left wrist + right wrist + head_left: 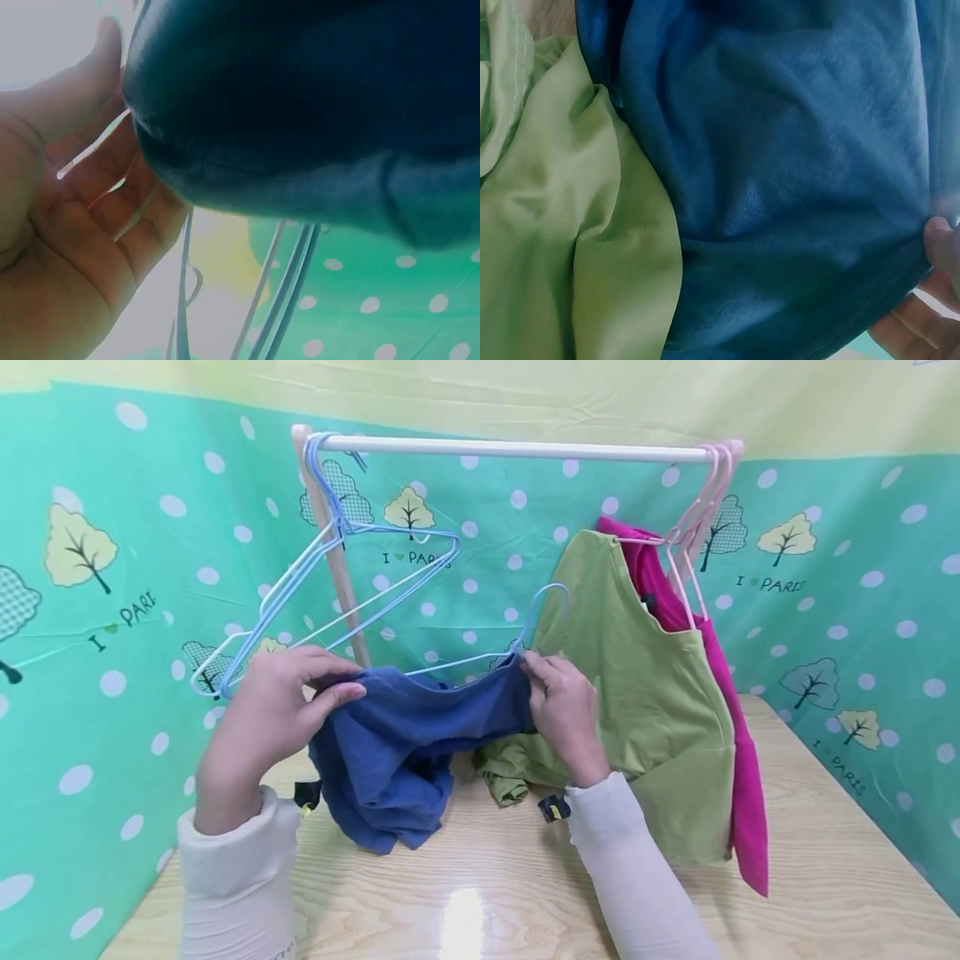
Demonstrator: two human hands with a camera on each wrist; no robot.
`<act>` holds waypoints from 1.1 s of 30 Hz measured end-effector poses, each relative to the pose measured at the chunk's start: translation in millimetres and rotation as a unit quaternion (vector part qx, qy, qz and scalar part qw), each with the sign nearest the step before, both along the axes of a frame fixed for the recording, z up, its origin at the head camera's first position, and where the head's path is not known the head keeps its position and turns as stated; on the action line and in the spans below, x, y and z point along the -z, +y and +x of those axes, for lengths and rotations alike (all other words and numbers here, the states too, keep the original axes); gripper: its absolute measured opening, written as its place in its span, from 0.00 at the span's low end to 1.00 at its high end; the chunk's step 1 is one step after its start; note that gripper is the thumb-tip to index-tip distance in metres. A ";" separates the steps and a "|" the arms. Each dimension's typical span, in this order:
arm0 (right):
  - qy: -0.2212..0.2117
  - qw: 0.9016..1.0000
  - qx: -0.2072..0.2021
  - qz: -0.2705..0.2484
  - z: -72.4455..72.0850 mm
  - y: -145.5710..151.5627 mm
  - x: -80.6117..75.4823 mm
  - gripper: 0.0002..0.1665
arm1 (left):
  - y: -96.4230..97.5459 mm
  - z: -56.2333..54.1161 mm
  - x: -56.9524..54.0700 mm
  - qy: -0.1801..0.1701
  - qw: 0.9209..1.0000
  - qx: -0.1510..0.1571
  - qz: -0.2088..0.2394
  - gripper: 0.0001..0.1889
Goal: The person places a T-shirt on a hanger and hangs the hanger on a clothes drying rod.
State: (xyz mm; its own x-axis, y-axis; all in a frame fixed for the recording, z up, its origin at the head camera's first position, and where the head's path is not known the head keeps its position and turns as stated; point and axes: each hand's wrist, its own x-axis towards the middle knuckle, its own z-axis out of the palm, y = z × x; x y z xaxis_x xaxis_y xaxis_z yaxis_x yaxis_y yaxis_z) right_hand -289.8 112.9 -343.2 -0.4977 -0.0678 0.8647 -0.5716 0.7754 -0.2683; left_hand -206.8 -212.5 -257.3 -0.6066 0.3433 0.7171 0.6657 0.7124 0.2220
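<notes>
A blue shirt (420, 710) hangs bunched between both hands, its lower folds close over the table. A light-blue hanger (517, 639) is partly inside it; the hook stands up above the collar and the rest is hidden by cloth. My left hand (281, 693) holds the shirt's left edge, with the thumb on the near side and fingers behind the cloth (300, 112). At the right end, my right hand (562, 702) pinches the upper edge near the hook; in the right wrist view thumb and fingers (941, 244) grip the blue fabric's border.
A white rail (517, 447) spans the back. Blue and white hangers (337, 527) hang at its left end. At its right, a green shirt (637, 677) and a magenta garment (738, 760) hang on pink hangers (708, 502). Below is a wooden table (465, 910).
</notes>
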 end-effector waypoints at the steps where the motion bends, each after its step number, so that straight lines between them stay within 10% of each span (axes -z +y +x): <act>1: -0.001 1.000 0.002 -0.004 0.2 -0.4 0.0 0.11 | 1.3 0.4 0.1 0.002 1.000 -0.005 -0.003 0.06; 12: 0.009 1.000 0.018 -0.014 6.0 -9.2 -1.8 0.10 | 25.6 -5.3 8.2 0.059 0.991 -0.111 -0.039 0.05; 19: 0.028 1.000 0.012 -0.008 10.4 -15.9 -3.5 0.11 | 38.6 -14.4 13.1 0.112 0.987 -0.106 -0.052 0.04; 33: 0.026 0.999 0.033 -0.035 7.9 -12.2 -3.9 0.10 | 29.5 -13.2 10.3 0.097 0.989 -0.109 -0.015 0.10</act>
State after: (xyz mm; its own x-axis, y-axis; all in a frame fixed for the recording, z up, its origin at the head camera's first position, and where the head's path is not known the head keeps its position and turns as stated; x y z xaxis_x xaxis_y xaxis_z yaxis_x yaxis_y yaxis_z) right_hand -281.9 100.7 -339.3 -0.4537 0.0255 0.8908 -0.5351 0.7915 -0.2952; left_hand -220.0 -183.0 -267.6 -0.5214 0.2427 0.8180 0.5231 0.8483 0.0817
